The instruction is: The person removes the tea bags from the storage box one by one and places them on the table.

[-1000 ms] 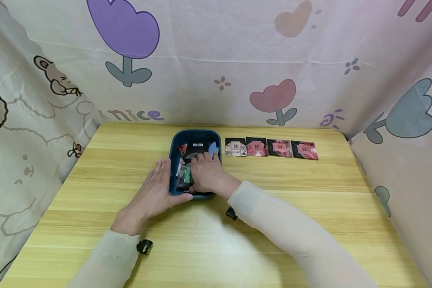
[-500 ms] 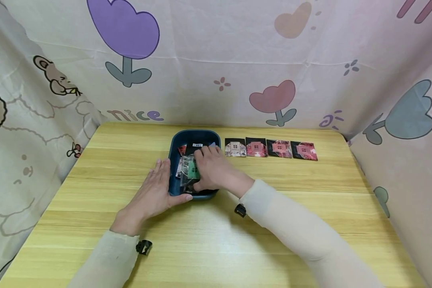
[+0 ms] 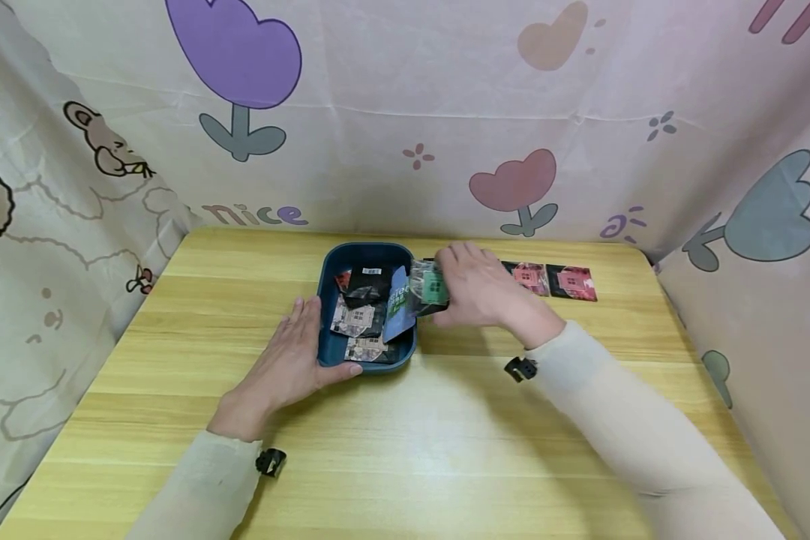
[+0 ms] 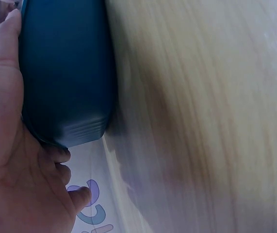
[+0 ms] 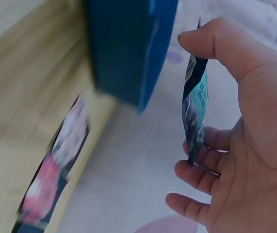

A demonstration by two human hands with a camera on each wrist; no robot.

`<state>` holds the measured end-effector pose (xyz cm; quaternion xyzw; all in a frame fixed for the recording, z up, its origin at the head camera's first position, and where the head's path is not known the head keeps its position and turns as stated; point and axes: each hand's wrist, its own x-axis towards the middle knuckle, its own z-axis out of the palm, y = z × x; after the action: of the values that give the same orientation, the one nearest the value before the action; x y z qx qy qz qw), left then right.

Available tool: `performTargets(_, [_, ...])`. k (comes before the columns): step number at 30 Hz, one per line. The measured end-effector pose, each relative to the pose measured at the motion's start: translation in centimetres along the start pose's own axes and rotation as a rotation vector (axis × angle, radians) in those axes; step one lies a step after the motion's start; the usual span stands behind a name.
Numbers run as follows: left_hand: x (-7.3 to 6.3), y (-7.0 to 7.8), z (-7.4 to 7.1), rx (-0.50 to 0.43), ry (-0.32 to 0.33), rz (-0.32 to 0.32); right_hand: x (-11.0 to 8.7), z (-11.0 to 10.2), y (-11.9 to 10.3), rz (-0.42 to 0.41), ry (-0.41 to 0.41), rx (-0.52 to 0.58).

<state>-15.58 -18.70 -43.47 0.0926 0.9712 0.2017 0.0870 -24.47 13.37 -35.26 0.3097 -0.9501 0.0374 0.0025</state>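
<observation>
A dark blue plastic bin (image 3: 371, 250) holds several flat sachets. My left hand (image 3: 286, 371) rests against its left side with straight fingers, the thumb along the front rim. Over the bin's right edge, my right hand (image 3: 482, 289) pinches a black sachet with a green label (image 3: 427, 289) between thumb and fingers; the right wrist view shows that sachet (image 5: 196, 104) edge-on. Inside the bin lie a black sachet with a barcode (image 3: 369, 283), two pale floral sachets (image 3: 354, 317), a corner of something red and a blue packet (image 3: 397, 306) leaning on the right wall.
Along the table's back, right of the bin, runs a row of sachets. Two pink-red ones (image 3: 571, 282) show at its right end; my right hand mostly covers the others. A printed curtain (image 3: 378, 172) hangs behind the wooden table (image 3: 405, 457).
My right hand has lifted the green-labelled sachet out of the bin and moved right. Pale sachets beneath it are now exposed. The left hand stays where it was.
</observation>
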Motion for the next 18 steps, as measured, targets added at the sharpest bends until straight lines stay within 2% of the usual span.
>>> performTargets(4, [0.0,0.0,-0.1,-0.002,-0.002,-0.004,-0.7,0.8,2.5,0.055,-0.018,-0.009])
performTargets(7, [-0.1,0.0,-0.1,0.0,-0.007,-0.008,-1.0,2.3,3.5,0.088,-0.078,-0.008])
performTargets(12, [-0.1,0.1,-0.2,0.002,-0.011,-0.007,-1.2,5.2,3.8,0.108,-0.198,0.0])
performTargets(18, [-0.1,0.2,-0.3,0.024,-0.001,0.004,-0.8,7.1,3.2,0.088,-0.253,0.025])
